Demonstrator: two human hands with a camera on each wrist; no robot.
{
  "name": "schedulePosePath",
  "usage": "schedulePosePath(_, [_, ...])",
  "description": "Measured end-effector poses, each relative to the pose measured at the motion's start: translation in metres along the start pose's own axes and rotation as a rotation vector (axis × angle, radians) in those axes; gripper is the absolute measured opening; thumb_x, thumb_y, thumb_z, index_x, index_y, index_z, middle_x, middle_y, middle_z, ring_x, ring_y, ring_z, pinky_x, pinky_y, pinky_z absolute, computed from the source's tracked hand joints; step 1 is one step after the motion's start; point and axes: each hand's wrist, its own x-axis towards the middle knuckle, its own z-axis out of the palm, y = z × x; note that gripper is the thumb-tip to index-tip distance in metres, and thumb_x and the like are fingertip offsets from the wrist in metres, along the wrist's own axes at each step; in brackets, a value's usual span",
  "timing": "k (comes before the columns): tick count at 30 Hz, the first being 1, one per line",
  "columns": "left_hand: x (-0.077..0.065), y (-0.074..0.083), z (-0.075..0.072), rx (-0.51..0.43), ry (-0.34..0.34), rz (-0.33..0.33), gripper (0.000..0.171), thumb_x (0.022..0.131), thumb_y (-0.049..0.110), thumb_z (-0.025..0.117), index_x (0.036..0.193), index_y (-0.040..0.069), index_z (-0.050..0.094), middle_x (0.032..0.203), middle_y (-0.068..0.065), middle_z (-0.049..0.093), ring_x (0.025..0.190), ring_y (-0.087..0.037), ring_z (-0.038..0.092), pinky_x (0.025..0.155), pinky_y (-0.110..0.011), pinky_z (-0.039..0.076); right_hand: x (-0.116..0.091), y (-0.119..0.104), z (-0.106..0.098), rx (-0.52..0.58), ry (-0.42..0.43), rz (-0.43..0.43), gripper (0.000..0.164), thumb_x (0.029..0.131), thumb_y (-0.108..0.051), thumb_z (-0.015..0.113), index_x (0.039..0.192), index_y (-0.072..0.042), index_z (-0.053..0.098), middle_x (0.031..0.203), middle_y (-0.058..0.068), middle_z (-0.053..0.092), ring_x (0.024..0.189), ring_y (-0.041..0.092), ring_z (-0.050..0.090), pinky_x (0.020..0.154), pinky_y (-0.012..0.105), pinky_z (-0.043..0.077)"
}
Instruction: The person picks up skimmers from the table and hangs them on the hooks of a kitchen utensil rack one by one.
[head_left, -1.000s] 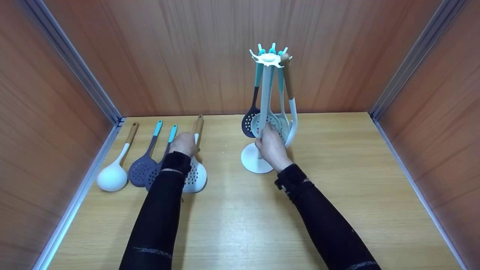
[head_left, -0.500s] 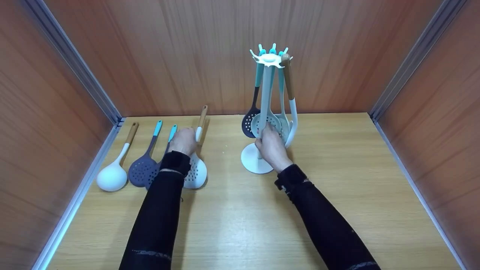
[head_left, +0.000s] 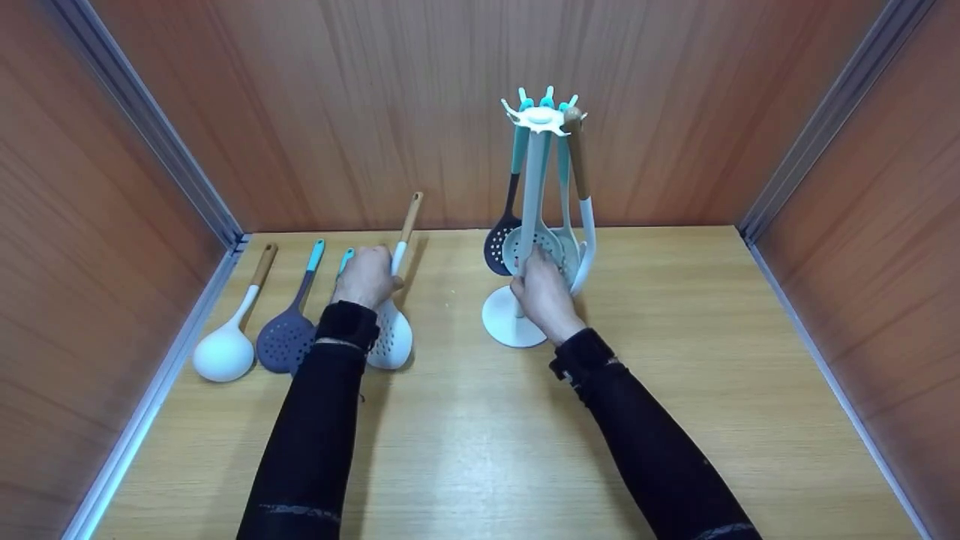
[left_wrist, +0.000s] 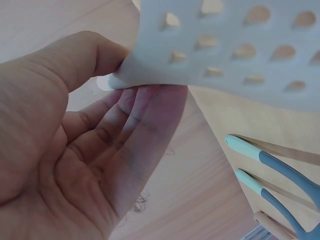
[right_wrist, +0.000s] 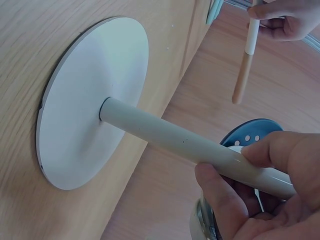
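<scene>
My left hand (head_left: 365, 277) pinches a white slotted turner (head_left: 391, 341) by its shaft. The turner's wood-coloured handle points up and away, and its holed blade slants down close over the table. In the left wrist view, thumb and fingers (left_wrist: 155, 115) meet at the neck beneath the perforated blade. My right hand (head_left: 546, 296) grips the white pole of a utensil stand (head_left: 502, 322), low down above its round base. From the stand's hooked top hang a dark slotted spoon (head_left: 501, 246), pale blue utensils (head_left: 551, 244) and a white utensil with a brown handle (head_left: 576, 161).
Left of my left hand lie a white ladle (head_left: 225, 352) with a wood-coloured handle and a dark slotted turner (head_left: 285, 337) with a turquoise handle. A second turquoise-handled utensil (head_left: 347, 257) is partly hidden by my hand. Wooden panels (head_left: 360, 112) enclose the table at back and sides.
My left hand has raised the white slotted turner a little, its handle end moving up and rightward. The right hand keeps its grip on the stand's pole.
</scene>
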Motion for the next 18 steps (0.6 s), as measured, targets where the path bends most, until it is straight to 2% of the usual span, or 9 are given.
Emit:
schedulePosePath(4, [-0.0014, -0.0001, -0.0024, -0.012, 0.028, 0.024, 0.023, 0.106, 0.009, 0.077, 0.121, -0.008, 0.076, 0.113, -0.027, 0.083, 0.098, -0.033, 0.076, 0.093, -0.055, 0.071, -0.0005, 0.0008, 0.0006, 0.015, 0.008, -0.014, 0.036, 0.109, -0.001, 0.066, 0.142, 0.009, 0.06, 0.132, 0.027, 0.071, 0.123, 0.041, 0.073, 0.112, 0.056, 0.064])
schedulePosePath(10, [-0.0018, 0.0014, -0.0068, -0.059, 0.015, 0.006, 0.022, 0.107, 0.008, 0.075, 0.125, -0.006, 0.074, 0.118, -0.026, 0.082, 0.104, -0.034, 0.076, 0.097, -0.055, 0.07, 0.0002, 0.0005, 0.0003, 0.013, -0.009, 0.007, 0.043, 0.111, -0.002, 0.066, 0.151, 0.009, 0.057, 0.135, 0.027, 0.071, 0.126, 0.04, 0.074, 0.115, 0.055, 0.064])
schedulePosePath(18, [-0.0036, 0.0019, -0.0088, -0.087, 0.074, 0.036, 0.023, 0.105, 0.005, 0.075, 0.125, -0.006, 0.074, 0.118, -0.026, 0.082, 0.104, -0.037, 0.077, 0.096, -0.058, 0.069, 0.0009, 0.0, -0.0002, 0.027, -0.038, 0.042, 0.044, 0.112, -0.004, 0.067, 0.154, 0.006, 0.056, 0.137, 0.024, 0.071, 0.127, 0.038, 0.073, 0.115, 0.052, 0.064])
